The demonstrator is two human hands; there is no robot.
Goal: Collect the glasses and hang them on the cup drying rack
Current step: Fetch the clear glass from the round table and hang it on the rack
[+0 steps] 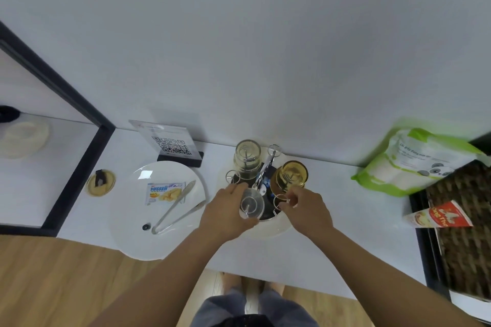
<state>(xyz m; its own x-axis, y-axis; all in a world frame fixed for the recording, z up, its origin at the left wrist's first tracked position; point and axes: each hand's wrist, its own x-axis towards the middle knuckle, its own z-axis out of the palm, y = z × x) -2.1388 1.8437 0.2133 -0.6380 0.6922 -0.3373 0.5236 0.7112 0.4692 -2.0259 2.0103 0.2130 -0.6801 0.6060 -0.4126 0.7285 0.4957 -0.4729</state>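
**Clear glass held over rack, two glasses already hung**

Clear glass (251,206), inverted, sits over a peg on the near side of the rack (261,180). The left hand (227,214) grips it from the left, fingers (235,188) curled round its wall. Whether the glass bears fully on the peg cannot be told.

The right hand (305,210) is just right of that glass, at the rack's near right side. Its fingers (288,200) are pinched on a wire ring (280,200) of the rack.

Two further glasses hang inverted on the rack: a clear one (247,159) at the far left and an amber one (291,176) at the far right. An unoccupied ring (233,176) shows on the left, another (274,151) at the back. The rack stands on a round white base (276,228) on the white desk (345,233), close to the wall.

Left of the rack: a white plate (138,220) carrying a snack packet (164,192) and metal tongs (176,210). Behind the plate, a QR sign (170,145). Further left, a small round lid (101,183).

Right of the rack, well apart: a green-and-white bag (414,164), a woven basket (467,233) and a red-and-white packet (438,218).
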